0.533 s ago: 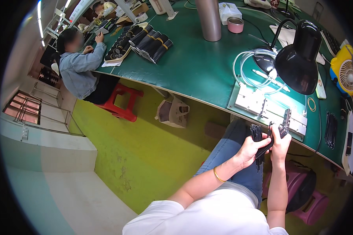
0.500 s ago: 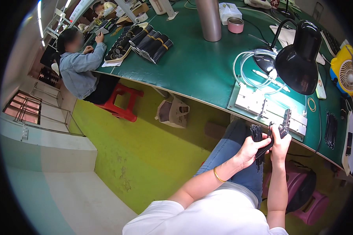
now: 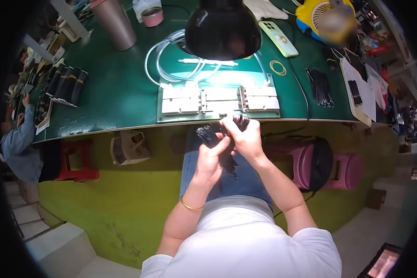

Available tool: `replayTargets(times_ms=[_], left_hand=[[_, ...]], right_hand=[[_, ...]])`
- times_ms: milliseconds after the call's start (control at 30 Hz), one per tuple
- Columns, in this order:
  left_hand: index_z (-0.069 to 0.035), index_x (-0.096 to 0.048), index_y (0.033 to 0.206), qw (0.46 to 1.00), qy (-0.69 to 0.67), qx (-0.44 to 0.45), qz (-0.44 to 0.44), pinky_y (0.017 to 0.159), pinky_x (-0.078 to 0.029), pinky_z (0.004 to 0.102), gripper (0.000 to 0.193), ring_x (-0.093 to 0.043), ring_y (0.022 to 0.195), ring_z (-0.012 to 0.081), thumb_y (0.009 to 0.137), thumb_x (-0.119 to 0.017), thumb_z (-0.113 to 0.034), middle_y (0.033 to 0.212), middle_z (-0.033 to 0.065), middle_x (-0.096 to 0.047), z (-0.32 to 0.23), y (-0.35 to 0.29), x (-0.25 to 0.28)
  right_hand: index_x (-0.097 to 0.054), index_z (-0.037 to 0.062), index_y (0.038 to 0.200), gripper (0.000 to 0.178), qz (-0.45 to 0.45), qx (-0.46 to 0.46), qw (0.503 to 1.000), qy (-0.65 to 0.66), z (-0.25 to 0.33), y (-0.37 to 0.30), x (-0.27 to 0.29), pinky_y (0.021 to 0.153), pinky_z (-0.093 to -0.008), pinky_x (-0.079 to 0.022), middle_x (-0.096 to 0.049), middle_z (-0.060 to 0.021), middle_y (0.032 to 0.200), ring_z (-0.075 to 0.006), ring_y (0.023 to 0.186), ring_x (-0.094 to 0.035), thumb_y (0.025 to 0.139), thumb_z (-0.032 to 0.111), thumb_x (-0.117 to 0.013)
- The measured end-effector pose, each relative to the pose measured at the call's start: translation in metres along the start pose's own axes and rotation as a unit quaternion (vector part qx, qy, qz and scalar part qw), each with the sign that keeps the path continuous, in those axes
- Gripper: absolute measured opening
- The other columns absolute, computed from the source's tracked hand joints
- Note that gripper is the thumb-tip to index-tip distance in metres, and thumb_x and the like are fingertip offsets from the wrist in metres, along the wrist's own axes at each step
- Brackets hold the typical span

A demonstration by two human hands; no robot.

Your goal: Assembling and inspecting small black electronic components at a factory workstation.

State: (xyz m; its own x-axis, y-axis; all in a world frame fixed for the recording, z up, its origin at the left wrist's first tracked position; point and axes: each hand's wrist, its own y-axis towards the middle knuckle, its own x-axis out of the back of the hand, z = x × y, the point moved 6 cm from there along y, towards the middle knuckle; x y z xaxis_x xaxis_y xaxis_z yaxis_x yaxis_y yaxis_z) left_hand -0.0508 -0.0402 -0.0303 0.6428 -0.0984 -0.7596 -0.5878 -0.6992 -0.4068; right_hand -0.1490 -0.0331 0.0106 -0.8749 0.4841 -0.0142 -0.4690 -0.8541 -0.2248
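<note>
My left hand [image 3: 211,161] is closed around a bundle of thin black wires [image 3: 208,135], whose ends fan out above and below the fist. Close beside it, my right hand [image 3: 246,140] grips black wires [image 3: 240,121] too, its thumb and fingers pressed together near their upper ends. Whether these are one bundle or two is hidden by the fingers. Both hands are over my lap, just in front of the table edge. Right beyond them a metal fixture [image 3: 180,106] with two pale blocks lies on the green table [image 3: 125,104] under a black lamp [image 3: 224,32].
Clear tubing [image 3: 158,60] coils behind the fixture. Rightward are a phone [image 3: 282,44], a rubber band [image 3: 278,68], more black wires [image 3: 320,88] and a yellow-blue fan [image 3: 310,14]. At left stand a tumbler [image 3: 115,25] and tied black bundles [image 3: 66,85]; a co-worker [image 3: 18,139] sits farther left.
The view has turned to the right, so the table, fixture and co-worker appear farther left. Both hands still grip the black wires, in front of the fixture.
</note>
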Motion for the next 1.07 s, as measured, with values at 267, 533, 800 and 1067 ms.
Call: replayTargets(times_ms=[267,533,800,1067], left_hand=[[0.0,-0.054,0.089,1.0,0.01,-0.004,0.027,0.058,-0.045,0.0269,0.011,-0.055,0.066,0.0156,0.08,-0.058,-0.005,0.08,0.0069,-0.057,0.003,0.005,-0.008],[0.001,-0.054,0.088,1.0,0.015,-0.013,0.022,0.058,-0.045,0.0269,0.01,-0.055,0.066,0.0152,0.08,-0.057,-0.005,0.08,0.0067,-0.057,-0.001,0.005,-0.01],[0.0,-0.054,0.088,1.0,0.015,-0.013,0.019,0.057,-0.046,0.0269,0.01,-0.055,0.067,0.0147,0.081,-0.057,-0.005,0.08,0.0062,-0.057,-0.004,0.006,-0.011],[-0.001,-0.054,0.087,0.999,0.017,-0.024,0.039,0.057,-0.046,0.0265,0.007,-0.055,0.068,0.0139,0.081,-0.056,-0.004,0.08,0.0055,-0.057,-0.001,0.008,-0.023]], right_hand=[[-0.063,-0.0022,0.076,0.019,-0.028,-0.009,0.998,0.048,0.007,-0.001,0.006,0.03,-0.02,-0.038,-0.058,-0.0042,0.055,-0.0084,0.048,-0.058,0.08,0.016,-0.058],[-0.063,-0.0015,0.072,0.02,-0.033,-0.002,0.997,0.076,0.001,0.003,0.005,0.029,-0.0206,-0.038,-0.058,-0.0044,0.054,-0.0086,0.049,-0.059,0.08,0.015,-0.057],[-0.062,-0.0014,0.069,0.021,-0.028,-0.007,0.997,0.078,0.002,0.006,0.004,0.029,-0.0204,-0.037,-0.057,-0.0041,0.053,-0.0081,0.048,-0.058,0.08,0.015,-0.057],[-0.062,-0.001,0.068,0.021,-0.048,0.019,0.996,0.07,0.017,0.004,0.012,0.028,-0.0203,-0.037,-0.057,-0.0044,0.052,-0.008,0.046,-0.057,0.08,0.016,-0.058]])
